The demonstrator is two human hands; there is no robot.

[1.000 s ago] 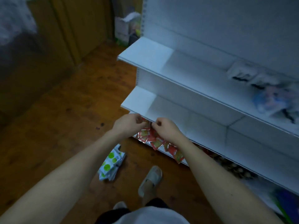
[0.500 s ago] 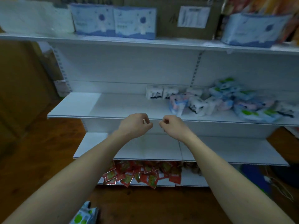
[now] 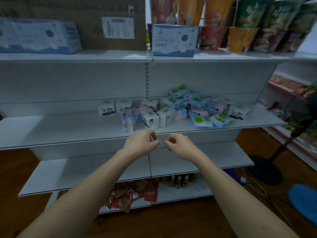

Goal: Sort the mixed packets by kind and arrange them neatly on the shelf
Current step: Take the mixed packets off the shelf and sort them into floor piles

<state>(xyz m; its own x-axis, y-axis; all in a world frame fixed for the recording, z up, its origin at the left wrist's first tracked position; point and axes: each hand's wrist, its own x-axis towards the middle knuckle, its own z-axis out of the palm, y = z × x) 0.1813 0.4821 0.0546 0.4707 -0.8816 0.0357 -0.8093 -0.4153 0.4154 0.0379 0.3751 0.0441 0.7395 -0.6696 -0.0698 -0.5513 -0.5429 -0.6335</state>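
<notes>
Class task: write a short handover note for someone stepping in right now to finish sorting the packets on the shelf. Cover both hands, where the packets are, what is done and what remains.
Left hand and right hand: both raised in front of the middle white metal shelf, fingers curled, holding nothing.
Mixed small tissue packets, white, pink-blue and green-dotted blue, lie in a jumbled heap on that shelf's right half.
Two white packets stand side by side at the heap's left, perhaps a row begun.
Red foil sachets lie on the bottom shelf.
Left: split the heap by kind and line each up.
</notes>
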